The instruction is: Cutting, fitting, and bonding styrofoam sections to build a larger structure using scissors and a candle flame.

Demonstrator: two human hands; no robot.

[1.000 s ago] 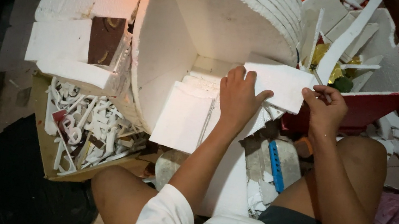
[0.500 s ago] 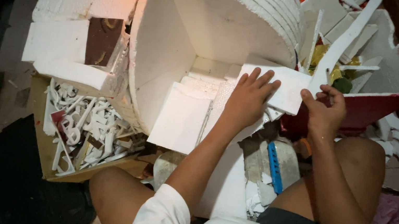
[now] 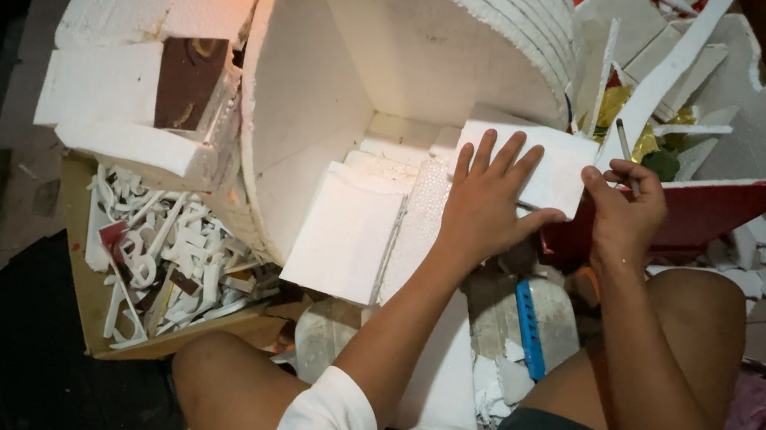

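My left hand [image 3: 484,200] lies flat with fingers spread on a small white foam slab [image 3: 538,162], pressing it down rather than gripping it. The slab sits at the open front of a large curved foam structure [image 3: 410,37], just above some stepped foam pieces [image 3: 350,230]. My right hand [image 3: 624,216] is closed around a thin pencil-like tool [image 3: 623,140], its tip at the slab's right edge; I cannot tell whether it is a blade or a pen. Behind it stands a red-sided box [image 3: 708,208] full of foam offcuts. A blue strip [image 3: 530,328] lies by my knee, and a cardboard tray [image 3: 87,302] of white scraps sits to my left.
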